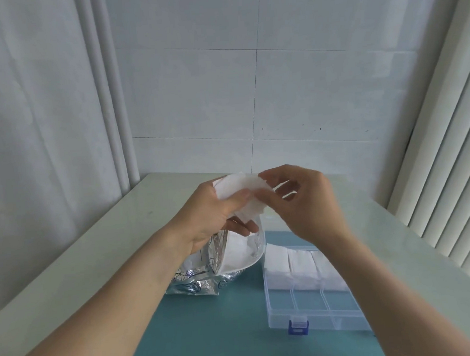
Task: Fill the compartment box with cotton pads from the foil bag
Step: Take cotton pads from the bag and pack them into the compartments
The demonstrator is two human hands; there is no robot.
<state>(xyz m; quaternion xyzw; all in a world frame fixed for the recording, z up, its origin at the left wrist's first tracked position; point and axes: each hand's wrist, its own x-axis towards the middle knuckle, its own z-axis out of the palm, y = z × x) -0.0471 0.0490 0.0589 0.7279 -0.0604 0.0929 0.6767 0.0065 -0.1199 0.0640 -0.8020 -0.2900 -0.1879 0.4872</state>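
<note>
Both hands [302,201] pinch cotton pads [243,196] above the foil bag [207,276].

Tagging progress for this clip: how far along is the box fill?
Done: the far row of the clear plastic compartment box already holds white cotton pads. In hand: the left hand grips a stack of white pads above the open silver foil bag, and the right hand pinches at the stack's edge. Left: the near-row compartments look empty.
</note>
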